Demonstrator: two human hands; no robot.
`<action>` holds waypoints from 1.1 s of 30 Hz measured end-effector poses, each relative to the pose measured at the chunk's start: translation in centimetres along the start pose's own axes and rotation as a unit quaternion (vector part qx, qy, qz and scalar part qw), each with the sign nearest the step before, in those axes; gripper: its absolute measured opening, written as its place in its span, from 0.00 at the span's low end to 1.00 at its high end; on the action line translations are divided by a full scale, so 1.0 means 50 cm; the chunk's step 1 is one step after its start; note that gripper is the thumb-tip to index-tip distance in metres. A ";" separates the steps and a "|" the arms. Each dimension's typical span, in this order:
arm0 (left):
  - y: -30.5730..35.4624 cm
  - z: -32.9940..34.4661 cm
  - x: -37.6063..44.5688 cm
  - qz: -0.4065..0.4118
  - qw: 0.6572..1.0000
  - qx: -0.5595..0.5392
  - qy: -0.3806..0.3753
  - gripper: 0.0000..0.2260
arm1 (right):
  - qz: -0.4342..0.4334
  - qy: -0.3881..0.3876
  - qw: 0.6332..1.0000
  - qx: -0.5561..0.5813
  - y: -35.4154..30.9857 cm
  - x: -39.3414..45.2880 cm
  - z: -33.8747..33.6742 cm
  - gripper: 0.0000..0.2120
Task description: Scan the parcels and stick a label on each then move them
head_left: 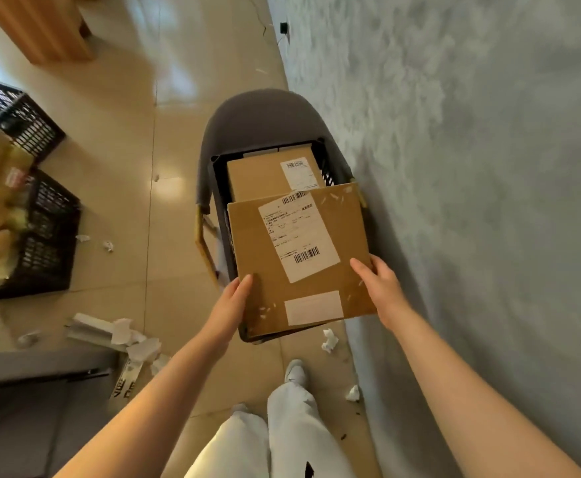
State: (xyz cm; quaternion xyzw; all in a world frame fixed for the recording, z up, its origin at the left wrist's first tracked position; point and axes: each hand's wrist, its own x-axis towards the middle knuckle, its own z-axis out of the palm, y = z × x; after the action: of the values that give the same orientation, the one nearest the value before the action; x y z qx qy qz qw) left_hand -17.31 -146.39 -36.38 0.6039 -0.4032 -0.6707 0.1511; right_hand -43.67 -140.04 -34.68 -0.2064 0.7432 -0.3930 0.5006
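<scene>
Both hands, your left hand (234, 298) and right hand (377, 284), grip the labelled parcel (299, 260) by its near corners above the black crate (220, 174) on the chair (254, 115), so you seem mid-move: lower it flat beside the parcel already inside (258, 177).

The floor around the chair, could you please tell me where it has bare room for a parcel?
Bare tiles lie left of the grey chair, toward the black crates. Crowded: the basket on the chair holds a box, and paper scraps litter the lower left.
</scene>
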 end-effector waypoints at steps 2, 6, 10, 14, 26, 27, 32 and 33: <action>0.003 0.021 0.011 -0.012 1.000 -0.003 -0.006 0.25 | 0.009 -0.016 1.000 -0.008 0.001 0.040 -0.014 0.22; -0.001 0.051 0.035 -0.030 1.000 0.004 -0.001 0.27 | 0.039 -0.038 0.998 -0.017 0.019 0.096 -0.032 0.25; -0.013 0.058 0.045 -0.040 0.999 0.020 0.017 0.33 | 0.053 -0.055 0.997 -0.026 0.029 0.123 -0.031 0.24; -0.029 0.057 0.043 -0.039 0.998 0.042 0.023 0.34 | 0.049 -0.049 0.995 -0.071 0.035 0.139 -0.028 0.26; 0.011 0.039 0.006 0.107 0.962 0.245 0.056 0.31 | -0.075 0.041 0.941 -0.327 0.008 0.050 -0.023 0.33; 0.016 0.031 0.003 0.121 0.951 0.277 0.065 0.31 | -0.083 0.051 0.935 -0.342 0.012 0.027 -0.023 0.34; 0.037 -0.009 -0.029 0.230 0.866 0.442 0.041 0.32 | -0.080 0.112 0.922 -0.362 0.055 -0.112 -0.026 0.33; 0.040 -0.012 -0.035 0.257 0.843 0.472 0.028 0.32 | -0.071 0.129 0.922 -0.357 0.068 -0.145 -0.024 0.32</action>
State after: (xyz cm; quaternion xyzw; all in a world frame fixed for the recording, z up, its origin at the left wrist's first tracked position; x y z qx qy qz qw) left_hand -16.95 -146.66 -33.69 0.4956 -0.8073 -0.3193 0.0263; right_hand -41.48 -132.44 -32.89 -0.3711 0.8758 -0.1595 0.2641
